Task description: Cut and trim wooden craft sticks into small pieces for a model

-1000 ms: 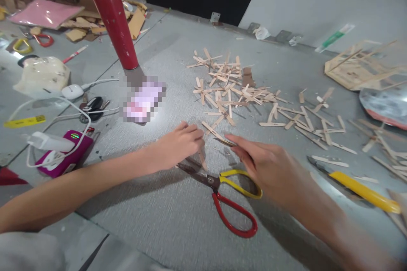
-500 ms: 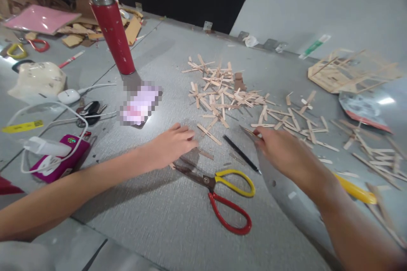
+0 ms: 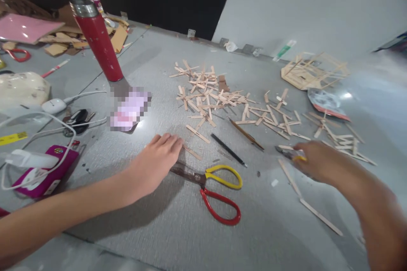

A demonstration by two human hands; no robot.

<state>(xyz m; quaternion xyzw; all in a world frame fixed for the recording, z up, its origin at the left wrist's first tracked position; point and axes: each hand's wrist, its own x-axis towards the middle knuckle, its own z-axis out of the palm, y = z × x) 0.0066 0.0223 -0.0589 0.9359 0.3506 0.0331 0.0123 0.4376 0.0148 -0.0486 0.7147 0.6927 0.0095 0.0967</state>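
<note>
My left hand (image 3: 162, 152) lies palm down on the table, its fingers loosely bent and its fingertips beside a thin wooden strip (image 3: 193, 152). Under its edge reach the dark blades of the scissors (image 3: 199, 178), which have one yellow and one red handle loop. At the right, my right hand (image 3: 313, 159) is closed around a yellow-handled utility knife (image 3: 299, 157), its dark tip pointing left; the grip hides most of it. Left of that hand lie slim brass-coloured tweezers (image 3: 246, 133) and a black pen-like tool (image 3: 228, 149).
Crossed wooden sticks (image 3: 206, 93) spread across the middle. A stick frame (image 3: 313, 72) and a plastic packet (image 3: 329, 103) sit at the back right. Leftward are a red flask (image 3: 98, 44), a blurred-out phone (image 3: 130, 108), keys (image 3: 78, 122) and a purple power bank (image 3: 47, 173) with white cables.
My right hand has set the tweezers down on the table and moved right, taking hold of the utility knife. My left hand stays by the scissors; the view has shifted right.
</note>
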